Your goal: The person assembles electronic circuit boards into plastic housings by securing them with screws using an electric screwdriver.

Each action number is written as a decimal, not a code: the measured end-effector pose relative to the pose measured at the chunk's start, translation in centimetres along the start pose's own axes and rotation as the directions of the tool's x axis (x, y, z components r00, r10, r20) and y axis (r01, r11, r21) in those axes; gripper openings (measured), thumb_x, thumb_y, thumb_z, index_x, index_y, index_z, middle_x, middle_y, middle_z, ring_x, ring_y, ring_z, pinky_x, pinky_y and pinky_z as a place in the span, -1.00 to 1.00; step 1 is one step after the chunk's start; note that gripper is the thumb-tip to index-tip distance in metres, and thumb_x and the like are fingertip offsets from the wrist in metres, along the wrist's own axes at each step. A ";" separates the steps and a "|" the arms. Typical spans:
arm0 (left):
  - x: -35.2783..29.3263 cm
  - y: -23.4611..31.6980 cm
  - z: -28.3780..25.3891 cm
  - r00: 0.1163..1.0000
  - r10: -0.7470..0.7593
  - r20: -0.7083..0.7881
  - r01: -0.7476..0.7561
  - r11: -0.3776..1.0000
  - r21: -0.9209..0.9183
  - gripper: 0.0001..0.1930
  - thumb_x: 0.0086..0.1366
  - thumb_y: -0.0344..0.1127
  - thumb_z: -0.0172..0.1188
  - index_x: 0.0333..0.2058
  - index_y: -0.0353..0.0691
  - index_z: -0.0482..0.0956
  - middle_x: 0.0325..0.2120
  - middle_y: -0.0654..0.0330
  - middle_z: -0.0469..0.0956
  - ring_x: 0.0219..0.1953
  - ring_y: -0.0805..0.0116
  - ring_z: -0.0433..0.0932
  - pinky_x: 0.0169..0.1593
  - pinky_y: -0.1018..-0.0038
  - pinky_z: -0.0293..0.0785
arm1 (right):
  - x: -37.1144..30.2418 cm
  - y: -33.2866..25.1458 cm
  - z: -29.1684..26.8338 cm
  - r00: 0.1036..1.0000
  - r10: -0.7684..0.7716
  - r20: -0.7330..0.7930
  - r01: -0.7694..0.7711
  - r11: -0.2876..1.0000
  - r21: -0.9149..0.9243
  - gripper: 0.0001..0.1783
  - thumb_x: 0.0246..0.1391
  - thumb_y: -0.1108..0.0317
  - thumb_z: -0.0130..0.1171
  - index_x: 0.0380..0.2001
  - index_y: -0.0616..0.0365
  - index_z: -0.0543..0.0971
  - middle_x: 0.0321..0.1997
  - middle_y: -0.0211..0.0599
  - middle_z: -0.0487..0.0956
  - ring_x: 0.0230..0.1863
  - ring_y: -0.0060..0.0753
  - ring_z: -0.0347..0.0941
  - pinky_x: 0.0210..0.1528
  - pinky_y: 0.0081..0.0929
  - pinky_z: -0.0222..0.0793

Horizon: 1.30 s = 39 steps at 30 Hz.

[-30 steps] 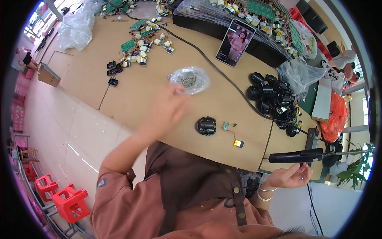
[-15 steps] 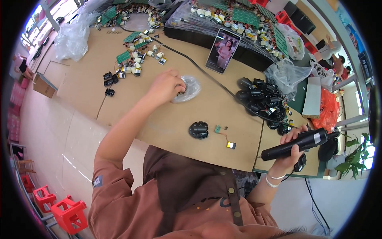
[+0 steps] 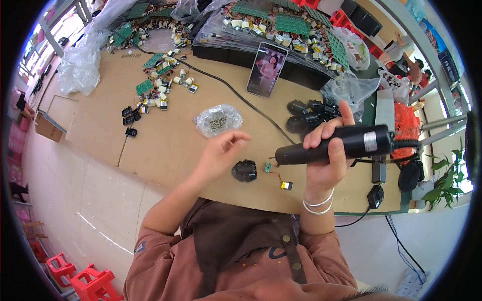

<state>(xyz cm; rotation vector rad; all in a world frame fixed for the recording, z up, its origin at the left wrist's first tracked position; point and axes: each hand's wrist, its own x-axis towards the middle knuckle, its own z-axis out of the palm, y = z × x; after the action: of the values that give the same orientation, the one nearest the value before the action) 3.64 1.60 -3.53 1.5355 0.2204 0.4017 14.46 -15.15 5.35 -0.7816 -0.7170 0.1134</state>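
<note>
My right hand is wrapped round a black electric screwdriver, its bit pointing left above the table. My left hand is closed in a pinch, just in front of a clear plastic bag. Whatever its fingertips may hold is too small to make out. Small metal screws lie heaped in the bag. A rounded black plastic housing rests below the left fingertips. To its right lie a small green circuit board and a wired battery with a yellow end.
A phone stands upright against a black tray heaped with boards and parts. A black cable crosses the cardboard-covered table. Black housings are piled behind my right hand. Batteries and boards lie at the far left.
My left hand has come out of the bag of screws and moved nearer to me. My right hand has brought the screwdriver left and up, over the table's middle.
</note>
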 end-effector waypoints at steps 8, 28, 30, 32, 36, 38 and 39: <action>-2.3 -0.9 2.3 0.923 -0.279 0.264 0.375 0.802 -0.465 -0.89 0.27 -0.36 0.17 -0.27 -0.25 0.52 -0.35 0.20 0.59 -0.48 0.62 0.40 -0.38 0.71 0.32 | -3.2 0.1 -0.3 0.989 -0.145 0.009 0.145 0.989 -0.010 -0.25 0.09 -0.11 0.12 0.16 0.10 0.12 -0.36 -0.30 0.27 -0.56 -0.49 0.26 -0.54 -0.54 0.33; -2.9 -1.5 3.8 0.877 -0.313 0.366 0.480 0.525 -0.703 -0.83 0.37 -0.21 0.03 -0.27 -0.17 0.47 -0.44 0.28 0.52 -0.42 0.54 0.43 -0.38 0.66 0.32 | -3.3 0.0 0.4 0.972 -0.233 -0.035 0.234 0.972 0.016 -0.37 0.10 -0.04 0.15 0.05 0.09 0.19 -0.39 -0.34 0.26 -0.59 -0.56 0.26 -0.60 -0.60 0.30; -2.9 -1.3 4.0 0.879 -0.296 0.373 0.476 0.508 -0.718 -0.78 0.38 -0.17 0.00 -0.22 -0.19 0.47 -0.40 0.27 0.51 -0.39 0.55 0.42 -0.37 0.66 0.31 | -3.2 0.0 0.6 0.959 -0.284 -0.016 0.282 0.958 -0.051 -0.34 0.08 -0.09 0.15 0.05 0.07 0.18 -0.39 -0.34 0.27 -0.60 -0.56 0.26 -0.61 -0.60 0.29; -3.0 -0.7 4.1 0.880 -0.309 0.360 0.474 0.537 -0.698 -0.74 0.39 -0.14 -0.01 -0.18 -0.21 0.47 -0.38 0.27 0.51 -0.37 0.56 0.41 -0.38 0.67 0.31 | -3.3 -0.2 0.7 0.961 -0.273 -0.035 0.272 0.962 -0.034 -0.30 0.02 -0.09 0.21 0.08 0.00 0.17 -0.38 -0.32 0.29 -0.60 -0.49 0.31 -0.60 -0.50 0.36; -2.6 -0.3 1.4 0.961 -0.245 0.130 0.277 0.871 -0.406 -0.62 0.39 -0.04 -0.05 -0.05 -0.24 0.44 -0.31 0.28 0.48 -0.32 0.61 0.39 -0.40 0.69 0.30 | -3.3 -0.2 0.5 0.967 -0.250 -0.052 0.250 0.968 -0.009 -0.22 -0.07 -0.11 0.28 0.10 -0.06 0.16 -0.36 -0.27 0.32 -0.59 -0.41 0.36 -0.59 -0.40 0.45; -3.0 -1.6 -1.2 0.972 -0.232 0.025 0.224 0.901 -0.372 -0.63 0.39 -0.07 -0.03 -0.04 -0.25 0.44 -0.29 0.27 0.48 -0.32 0.61 0.38 -0.40 0.70 0.30 | -3.3 0.3 0.1 0.975 -0.221 -0.032 0.221 0.975 -0.012 -0.23 -0.06 -0.11 0.28 0.10 -0.07 0.17 -0.35 -0.27 0.33 -0.57 -0.40 0.37 -0.57 -0.41 0.45; -3.2 -2.1 -1.8 0.975 -0.209 -0.072 0.174 0.928 -0.330 -0.63 0.38 -0.09 -0.01 -0.02 -0.25 0.43 -0.28 0.26 0.48 -0.32 0.62 0.38 -0.41 0.71 0.30 | -3.3 0.7 0.2 0.976 -0.217 -0.031 0.217 0.976 -0.013 -0.23 -0.06 -0.11 0.28 0.10 -0.07 0.17 -0.35 -0.27 0.33 -0.57 -0.40 0.37 -0.57 -0.41 0.45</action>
<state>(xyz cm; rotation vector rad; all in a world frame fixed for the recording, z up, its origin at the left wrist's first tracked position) 0.25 2.04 -6.04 1.1597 0.3676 0.3449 11.93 -15.65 3.13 -0.7080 -0.7677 -0.1003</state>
